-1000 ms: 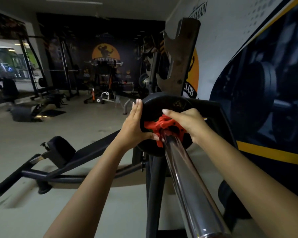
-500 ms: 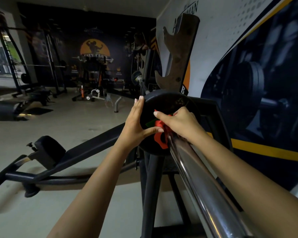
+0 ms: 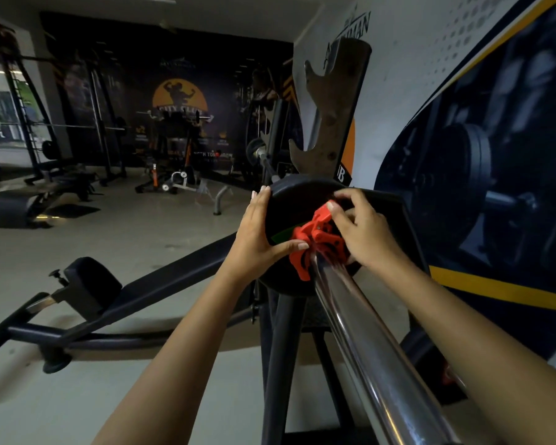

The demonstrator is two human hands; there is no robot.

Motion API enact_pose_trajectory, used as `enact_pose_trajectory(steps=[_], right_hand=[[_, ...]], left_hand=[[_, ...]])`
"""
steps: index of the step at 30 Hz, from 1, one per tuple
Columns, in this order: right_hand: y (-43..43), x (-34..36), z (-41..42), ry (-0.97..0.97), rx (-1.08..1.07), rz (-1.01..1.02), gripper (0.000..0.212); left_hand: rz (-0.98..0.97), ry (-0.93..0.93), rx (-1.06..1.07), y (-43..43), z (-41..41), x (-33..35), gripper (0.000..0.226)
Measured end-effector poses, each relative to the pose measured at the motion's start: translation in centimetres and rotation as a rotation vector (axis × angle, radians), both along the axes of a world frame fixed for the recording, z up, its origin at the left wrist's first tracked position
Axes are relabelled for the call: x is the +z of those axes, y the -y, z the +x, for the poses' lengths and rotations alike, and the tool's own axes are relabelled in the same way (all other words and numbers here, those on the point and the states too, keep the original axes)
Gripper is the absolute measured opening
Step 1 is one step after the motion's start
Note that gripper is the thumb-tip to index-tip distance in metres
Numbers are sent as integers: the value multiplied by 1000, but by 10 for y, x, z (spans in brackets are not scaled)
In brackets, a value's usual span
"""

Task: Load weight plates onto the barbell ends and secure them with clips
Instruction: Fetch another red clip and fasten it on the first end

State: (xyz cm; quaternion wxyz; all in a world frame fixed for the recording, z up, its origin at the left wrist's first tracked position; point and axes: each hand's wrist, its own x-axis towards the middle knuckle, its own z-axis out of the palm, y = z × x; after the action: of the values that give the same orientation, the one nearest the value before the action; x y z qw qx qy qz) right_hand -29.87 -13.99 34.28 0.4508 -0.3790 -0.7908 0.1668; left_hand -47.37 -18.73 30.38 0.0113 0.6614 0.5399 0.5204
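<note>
Gym floor stretches away on the left, with a dark bench point(image 3: 116, 293) lying near and racks and a wall mural far back; a printed wall fills the right side. At centre, 1 black weight plate point(image 3: 289, 213) sits on the barbell point(image 3: 363, 342), whose shiny sleeve runs from the near right up to the plate beside a notched rack upright point(image 3: 334, 117).

An orange clip point(image 3: 315, 242) rides the sleeve, touching the plate's face. The left hand point(image 3: 260, 239) lies flat on the plate's left edge, fingers spread and thumb pressing the clip. The right hand point(image 3: 360, 232) curls over the clip, fingers point(image 3: 333, 207) pinching its lever.

By its look the clip is light, stiff plastic, best taken by its lever and collar body, squeezed shut once snug against the plate. The plate looks heavy and rigid, steadied by its rim. Polished steel will likely be slippery, so the clip may creep until locked.
</note>
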Motion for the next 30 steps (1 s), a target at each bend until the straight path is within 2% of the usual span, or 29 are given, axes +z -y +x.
enact_pose_trajectory(steps=[3,6,9,12,14,17,23,30], right_hand=[[-9,5,24,202,205,205,43],[-16,13,42,496,278,242,72],[-22,13,47,806,209,341,111],[-29,0,42,890,108,519,128],[-33,-9,38,797,80,659,127],[-41,-15,37,673,114,793,107],[-50,-26,40,603,222,779,101],[-53,-39,44,520,180,875,79]], left_hand=[[-5,-30,7,1,1,3,113],[8,-121,16,0,1,7,110],[14,-180,18,0,-1,9,106],[6,-183,11,0,0,9,106],[-6,-188,20,0,0,10,106],[-24,-268,52,2,0,15,107],[-32,-584,172,-4,6,23,104],[3,-656,238,-12,1,13,105]])
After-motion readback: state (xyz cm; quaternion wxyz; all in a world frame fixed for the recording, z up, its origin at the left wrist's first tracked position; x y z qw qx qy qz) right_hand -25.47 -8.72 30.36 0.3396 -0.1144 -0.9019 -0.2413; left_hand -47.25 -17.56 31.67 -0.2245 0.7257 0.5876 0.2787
